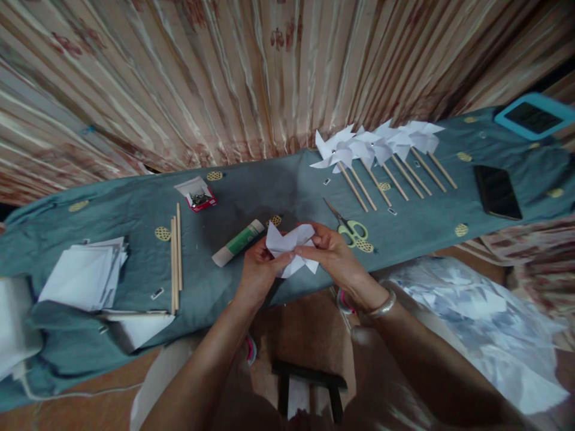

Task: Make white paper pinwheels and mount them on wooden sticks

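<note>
Both hands hold a folded white paper pinwheel head [290, 242] just above the near edge of a blue-grey cloth-covered table [135, 209]. My left hand [259, 272] grips its lower left, thumb pressed on the paper. My right hand [331, 251], a metal bangle on the wrist, pinches the paper's right side. Beside the left hand lies a green-and-white glue stick [238, 242]. Green-handled scissors [348, 227] lie just behind the right hand.
Several finished white pinwheels on wooden sticks [377, 149] lie at the back right. Loose sticks [176, 257], a stack of white paper squares [85, 275] and a small pin box [197, 194] lie to the left. A dark phone [498, 191] and a blue-framed tablet [534, 117] are at the far right. Paper scraps [471, 311] lie below.
</note>
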